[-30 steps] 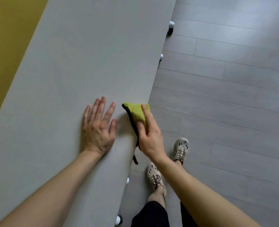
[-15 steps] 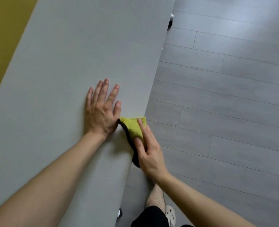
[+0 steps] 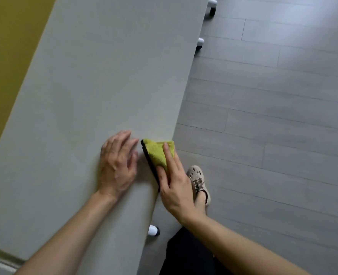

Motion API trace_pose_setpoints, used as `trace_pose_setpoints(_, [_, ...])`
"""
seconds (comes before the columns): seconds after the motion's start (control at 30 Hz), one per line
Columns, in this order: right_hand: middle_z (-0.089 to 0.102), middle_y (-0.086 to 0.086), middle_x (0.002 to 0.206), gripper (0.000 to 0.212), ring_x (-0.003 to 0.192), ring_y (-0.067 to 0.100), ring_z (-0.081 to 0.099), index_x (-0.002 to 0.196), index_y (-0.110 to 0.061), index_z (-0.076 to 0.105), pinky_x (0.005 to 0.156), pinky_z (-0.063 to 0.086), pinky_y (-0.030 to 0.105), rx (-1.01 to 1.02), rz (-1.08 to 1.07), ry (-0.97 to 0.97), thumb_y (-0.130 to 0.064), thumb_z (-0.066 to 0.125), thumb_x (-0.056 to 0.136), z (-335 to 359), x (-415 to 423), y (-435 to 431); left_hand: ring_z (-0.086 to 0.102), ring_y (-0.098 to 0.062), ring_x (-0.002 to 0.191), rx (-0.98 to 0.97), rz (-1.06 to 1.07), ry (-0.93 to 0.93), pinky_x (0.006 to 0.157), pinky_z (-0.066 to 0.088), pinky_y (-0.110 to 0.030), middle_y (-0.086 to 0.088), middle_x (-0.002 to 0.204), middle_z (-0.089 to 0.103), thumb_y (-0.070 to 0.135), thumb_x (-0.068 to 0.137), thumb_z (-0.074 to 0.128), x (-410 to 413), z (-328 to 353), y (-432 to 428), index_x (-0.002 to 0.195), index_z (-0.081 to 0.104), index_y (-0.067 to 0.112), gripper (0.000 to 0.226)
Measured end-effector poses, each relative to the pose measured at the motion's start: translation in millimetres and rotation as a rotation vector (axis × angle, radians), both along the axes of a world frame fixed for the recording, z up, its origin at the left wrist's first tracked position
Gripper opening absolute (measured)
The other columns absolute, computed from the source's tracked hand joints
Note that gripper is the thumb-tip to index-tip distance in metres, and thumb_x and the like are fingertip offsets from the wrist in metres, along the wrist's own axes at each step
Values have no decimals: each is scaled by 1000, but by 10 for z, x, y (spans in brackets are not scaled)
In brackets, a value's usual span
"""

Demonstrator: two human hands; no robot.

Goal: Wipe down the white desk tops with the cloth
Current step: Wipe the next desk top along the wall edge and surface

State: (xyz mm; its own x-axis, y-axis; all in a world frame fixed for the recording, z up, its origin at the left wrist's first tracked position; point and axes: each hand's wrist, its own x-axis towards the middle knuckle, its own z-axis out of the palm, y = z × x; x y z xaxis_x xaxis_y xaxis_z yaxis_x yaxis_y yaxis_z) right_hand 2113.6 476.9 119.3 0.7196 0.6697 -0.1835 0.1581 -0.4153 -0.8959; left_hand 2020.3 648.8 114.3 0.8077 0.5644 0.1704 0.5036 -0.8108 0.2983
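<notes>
Our right hand [image 3: 176, 187] lies over the green cloth [image 3: 157, 153], index finger and thumb laid flat, pressing it down. The cloth sits at the desk's [image 3: 104, 76] right edge, dark underside showing. Our left hand [image 3: 117, 165], blurred, fingers loosely bent, rests on the desk just beside the cloth. One shoe [image 3: 199, 181] stands on the floor [image 3: 273, 126] below.

folded green cloth [image 3: 157, 153] lies flat at white desk top's [image 3: 104, 76] near edge.
</notes>
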Motion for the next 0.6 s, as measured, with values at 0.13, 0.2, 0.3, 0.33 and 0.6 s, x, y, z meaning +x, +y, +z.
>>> trace_pose_setpoints(0.13, [27, -1, 179, 61, 149, 20, 40, 167, -44, 35, 112, 40, 33, -51, -70, -14, -31, 55, 111, 23, 183, 226, 40, -33, 157, 16, -89, 113, 126, 32, -61, -13, 169, 43, 29, 108, 53, -655, 31, -323, 156, 57, 13, 50])
trace_pose_setpoints(0.2, [28, 2, 179, 60, 149, 29, 45, 166, -42, 39, 113, 41, 37, -66, -162, -63, -33, 53, 109, -22, 598, 578, 30, -29, 163, 12, -109, 121, 129, 27, -62, -9, 176, 32, 32, 109, 48, -737, 2, -370, 162, 49, 18, 55])
trace_pose_setpoints(0.3, [32, -1, 177, 60, 152, 26, 46, 166, -44, 40, 119, 39, 38, -82, -241, -87, -33, 54, 109, -109, 955, 816, 29, -26, 164, 35, -98, 90, 129, 27, -61, -8, 176, 33, 34, 108, 47, -700, -46, -341, 162, 49, 20, 56])
trace_pose_setpoints(0.33, [34, -2, 176, 61, 152, 23, 46, 166, -44, 40, 119, 40, 38, -64, -271, -87, -33, 54, 108, -110, 850, 798, 29, -26, 164, 44, -96, 85, 129, 27, -60, -8, 176, 33, 34, 108, 47, -709, -52, -339, 162, 49, 21, 56])
trace_pose_setpoints(0.6, [35, -5, 176, 67, 149, 1, 31, 164, -43, 43, 108, 38, 17, 17, -203, -29, -20, 61, 105, -27, -749, -140, 30, -26, 164, 63, -101, 32, 128, 28, -61, -8, 175, 35, 29, 107, 50, -711, -114, -331, 163, 49, 21, 56])
